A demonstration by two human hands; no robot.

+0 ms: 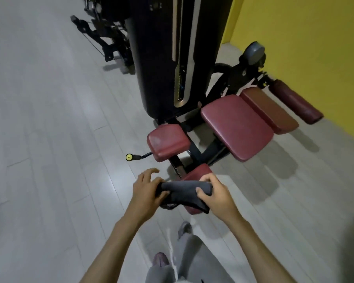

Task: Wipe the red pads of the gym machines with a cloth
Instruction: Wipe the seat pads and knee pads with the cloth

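Cloth (185, 190) held crosswise, lower centre: my left hand (146, 190) pinches one end, right hand (215, 196) grips the other. Nearest red pad (198, 172) just behind, nearer my right.

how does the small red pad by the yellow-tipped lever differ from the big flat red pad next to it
The small squarish red pad is much smaller than the big rectangular red pad. The small pad's top shows pale smudges; the big pad's looks evenly shiny. Both are dark red cushions on the black machine frame, and the dark grey cloth touches neither.
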